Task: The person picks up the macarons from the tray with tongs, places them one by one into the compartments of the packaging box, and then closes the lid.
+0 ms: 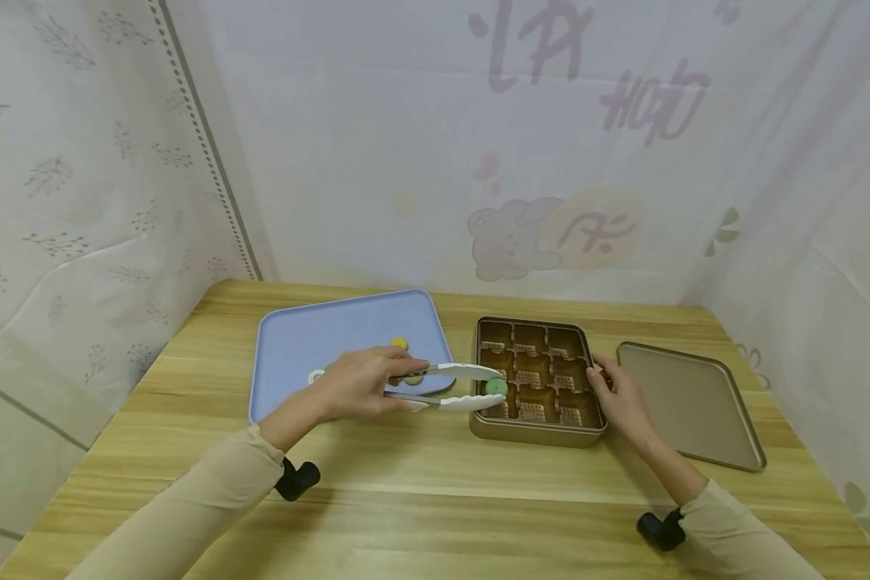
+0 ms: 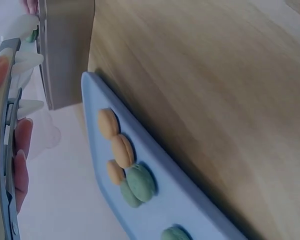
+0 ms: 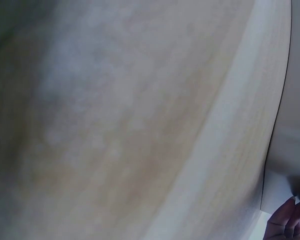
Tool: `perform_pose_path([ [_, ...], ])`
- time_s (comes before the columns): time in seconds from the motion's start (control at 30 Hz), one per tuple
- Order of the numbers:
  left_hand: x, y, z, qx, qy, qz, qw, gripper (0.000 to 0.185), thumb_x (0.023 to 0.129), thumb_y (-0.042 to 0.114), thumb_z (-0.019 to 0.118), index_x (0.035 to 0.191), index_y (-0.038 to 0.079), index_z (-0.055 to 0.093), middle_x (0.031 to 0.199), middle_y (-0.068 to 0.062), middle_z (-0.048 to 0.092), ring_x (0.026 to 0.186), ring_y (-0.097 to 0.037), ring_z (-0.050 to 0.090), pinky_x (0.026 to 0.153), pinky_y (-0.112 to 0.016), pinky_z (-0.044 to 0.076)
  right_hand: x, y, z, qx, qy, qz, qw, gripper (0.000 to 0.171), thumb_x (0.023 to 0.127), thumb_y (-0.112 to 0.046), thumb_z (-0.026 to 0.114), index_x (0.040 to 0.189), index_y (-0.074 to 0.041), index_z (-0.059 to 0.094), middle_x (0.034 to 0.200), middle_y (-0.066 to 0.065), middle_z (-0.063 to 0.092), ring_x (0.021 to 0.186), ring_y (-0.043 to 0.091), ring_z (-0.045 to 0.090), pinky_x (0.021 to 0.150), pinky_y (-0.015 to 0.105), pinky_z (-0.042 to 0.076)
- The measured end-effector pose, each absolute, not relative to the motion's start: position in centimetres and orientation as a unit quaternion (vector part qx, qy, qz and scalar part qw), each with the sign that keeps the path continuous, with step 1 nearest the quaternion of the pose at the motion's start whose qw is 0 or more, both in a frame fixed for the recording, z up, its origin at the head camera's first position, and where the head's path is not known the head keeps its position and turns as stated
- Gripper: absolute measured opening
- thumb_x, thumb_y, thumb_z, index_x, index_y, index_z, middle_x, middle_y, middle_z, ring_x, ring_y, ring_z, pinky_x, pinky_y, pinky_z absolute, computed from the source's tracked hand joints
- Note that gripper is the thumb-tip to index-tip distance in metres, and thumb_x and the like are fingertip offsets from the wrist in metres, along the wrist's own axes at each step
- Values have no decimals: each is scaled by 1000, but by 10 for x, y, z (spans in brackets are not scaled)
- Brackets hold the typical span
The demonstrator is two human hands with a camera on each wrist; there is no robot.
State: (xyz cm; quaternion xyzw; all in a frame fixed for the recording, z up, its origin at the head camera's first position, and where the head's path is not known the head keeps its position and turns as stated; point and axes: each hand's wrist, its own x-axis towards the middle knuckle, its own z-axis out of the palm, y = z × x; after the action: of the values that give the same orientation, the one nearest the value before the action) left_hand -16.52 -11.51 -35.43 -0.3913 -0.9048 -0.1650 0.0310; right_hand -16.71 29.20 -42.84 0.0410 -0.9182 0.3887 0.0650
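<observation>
Left hand (image 1: pixel 366 383) grips white-tipped metal tongs (image 1: pixel 467 370) around round green macaron (image 1: pixel 496 388); right hand (image 1: pixel 621 403) holds square bronze metal tin (image 1: pixel 544 435) by right edge. Squeeze lightly; lower macaron level.

A wooden table (image 1: pixel 435 524) with pale yellow-brown grain stands against a whitish back cloth (image 1: pixel 348 177) printed with mauve lettering (image 1: pixel 656 105) and a faint pink bear (image 1: pixel 511 242) beside a yellowish disc (image 1: pixel 594 229). To the left hangs a cloth with grey sprigs (image 1: pixel 56 246) and a dark stripe (image 1: pixel 212 133) edged with dots; to the right, folds carry green leaves (image 1: pixel 725 232). The light is soft, leaving blurred shadows on the wood.
</observation>
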Motion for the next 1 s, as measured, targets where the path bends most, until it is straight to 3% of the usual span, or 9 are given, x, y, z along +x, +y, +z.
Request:
perform_pose_path([
  [0.2, -167, -107, -349, -391, -907, -151, 22, 51, 81, 32, 78, 127, 15, 66, 96, 3, 65, 76, -6, 56, 58, -19, 41, -167, 291, -429, 41, -919, 386, 66, 48, 105, -20, 44, 141, 11, 43, 105, 25, 62, 78, 3, 51, 66, 22, 44],
  [0.43, -167, -96, -341, -395, -911, -122, 15, 50, 81, 34, 78, 126, 17, 67, 94, 2, 64, 74, -7, 55, 57, -18, 40, -166, 291, -427, 41, -919, 389, 59, 49, 105, -20, 43, 142, 11, 40, 116, 31, 61, 93, 26, 60, 71, 23, 47],
  [0.5, -168, -93, -339, -395, -911, -117, 13, 49, 80, 34, 79, 125, 17, 67, 92, 3, 63, 72, -7, 54, 56, -19, 39, -166, 291, -429, 46, -918, 389, 64, 49, 105, -21, 43, 142, 12, 41, 114, 30, 61, 91, 23, 61, 70, 23, 47],
  [0.67, -168, -88, -335, -392, -914, -104, 1, 49, 80, 34, 79, 125, 17, 67, 96, 1, 65, 73, -9, 54, 57, -22, 40, -167, 291, -433, 57, -909, 402, 92, 51, 105, -24, 45, 138, 14, 44, 91, 20, 61, 71, 7, 50, 59, 23, 41],
  [0.77, -169, -87, -334, -391, -915, -100, -8, 50, 81, 34, 78, 126, 17, 67, 99, -2, 67, 75, -10, 55, 57, -23, 40, -166, 291, -434, 55, -908, 404, 96, 51, 104, -25, 45, 137, 14, 45, 88, 16, 59, 69, 6, 47, 59, 23, 39],
  [1.0, -169, -87, -335, -390, -915, -98, -6, 49, 80, 33, 79, 125, 18, 67, 98, 0, 65, 74, -10, 54, 57, -23, 40, -167, 291, -432, 47, -914, 395, 78, 47, 105, -20, 44, 140, 12, 44, 92, 20, 60, 70, 1, 47, 61, 24, 42],
])
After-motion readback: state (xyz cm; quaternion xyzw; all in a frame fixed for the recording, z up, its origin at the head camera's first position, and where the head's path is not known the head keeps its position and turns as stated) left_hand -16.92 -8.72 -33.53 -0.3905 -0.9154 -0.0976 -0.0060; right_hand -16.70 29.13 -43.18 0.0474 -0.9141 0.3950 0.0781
